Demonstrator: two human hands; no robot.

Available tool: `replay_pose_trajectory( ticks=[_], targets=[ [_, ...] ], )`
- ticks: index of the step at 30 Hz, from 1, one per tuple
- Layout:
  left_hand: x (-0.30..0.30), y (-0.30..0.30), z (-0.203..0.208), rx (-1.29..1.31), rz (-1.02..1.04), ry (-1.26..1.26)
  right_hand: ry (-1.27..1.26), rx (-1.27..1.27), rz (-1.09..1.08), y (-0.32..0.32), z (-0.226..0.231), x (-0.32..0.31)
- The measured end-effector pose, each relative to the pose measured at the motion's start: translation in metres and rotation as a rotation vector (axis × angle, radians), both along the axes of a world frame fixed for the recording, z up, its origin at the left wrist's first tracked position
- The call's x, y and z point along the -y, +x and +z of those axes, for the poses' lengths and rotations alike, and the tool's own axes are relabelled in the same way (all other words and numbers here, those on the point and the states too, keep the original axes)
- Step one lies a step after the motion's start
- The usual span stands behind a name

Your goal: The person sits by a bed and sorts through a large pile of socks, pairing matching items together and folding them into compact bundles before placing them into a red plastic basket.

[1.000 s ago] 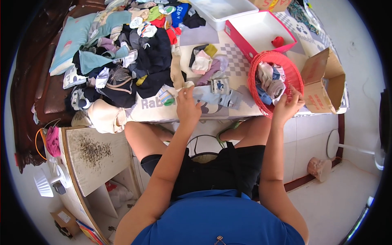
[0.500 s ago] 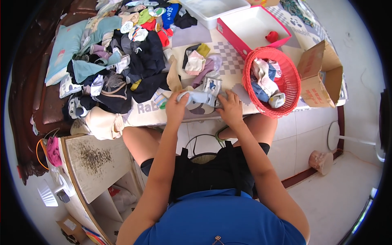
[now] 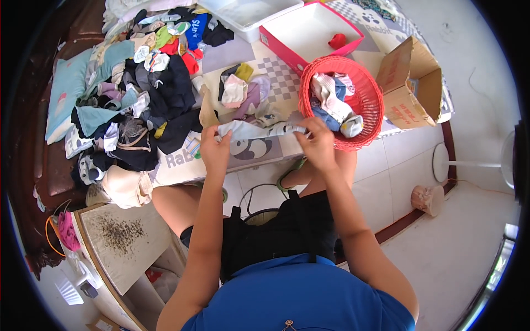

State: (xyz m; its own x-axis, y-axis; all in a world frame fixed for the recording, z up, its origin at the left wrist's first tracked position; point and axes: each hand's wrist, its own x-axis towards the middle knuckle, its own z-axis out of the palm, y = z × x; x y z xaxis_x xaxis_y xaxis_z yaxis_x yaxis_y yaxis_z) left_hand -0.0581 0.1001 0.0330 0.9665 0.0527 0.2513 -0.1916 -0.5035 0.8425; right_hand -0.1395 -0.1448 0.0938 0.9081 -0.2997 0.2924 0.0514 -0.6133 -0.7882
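A pale blue sock (image 3: 248, 131) with a dark pattern toward one end is stretched level above the edge of the bed. My left hand (image 3: 215, 148) pinches its left end, and my right hand (image 3: 318, 144) pinches the right end close to the red basket (image 3: 369, 102). Several rolled or folded socks (image 3: 331, 102) lie inside that basket. Just beyond the held sock is a small heap with a pink and white sock (image 3: 234, 91) and a mauve sock (image 3: 254, 99). A long beige sock (image 3: 207, 110) lies beyond my left hand.
A large jumble of dark clothes (image 3: 171, 83) spreads over the far left, beside a light blue pillow (image 3: 62, 110). A pink-edged box (image 3: 292, 47) holds a red item (image 3: 337, 41). There is also a white plastic tub (image 3: 248, 16) and an open cardboard box (image 3: 411, 83).
My hands have moved apart, drawing the sock out straight between them. The whole scene has shifted left in view as my head turned.
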Motion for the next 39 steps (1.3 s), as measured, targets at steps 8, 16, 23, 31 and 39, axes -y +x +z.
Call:
replay_pose_trajectory(
  ticks=[8, 16, 23, 31, 39],
  targets=[
    [0.021, 0.005, -0.006, -0.409, -0.037, -0.509, -0.585, -0.443, -0.514, -0.006, -0.010, 0.106],
    [0.068, -0.043, 0.042, 0.194, -0.076, 0.106, -0.496, -0.212, -0.498, -0.013, 0.014, 0.074],
    [0.113, -0.064, 0.088, -0.179, -0.540, -0.295, -0.255, 0.065, 0.075, -0.022, 0.042, -0.019],
    [0.088, -0.059, 0.072, -0.354, -0.551, -0.443, 0.275, -0.126, 0.335, -0.019, 0.040, -0.009],
    [0.078, -0.059, 0.071, -0.452, -0.685, -0.461, 0.648, -0.074, 0.239, -0.023, 0.026, -0.023]
  ],
)
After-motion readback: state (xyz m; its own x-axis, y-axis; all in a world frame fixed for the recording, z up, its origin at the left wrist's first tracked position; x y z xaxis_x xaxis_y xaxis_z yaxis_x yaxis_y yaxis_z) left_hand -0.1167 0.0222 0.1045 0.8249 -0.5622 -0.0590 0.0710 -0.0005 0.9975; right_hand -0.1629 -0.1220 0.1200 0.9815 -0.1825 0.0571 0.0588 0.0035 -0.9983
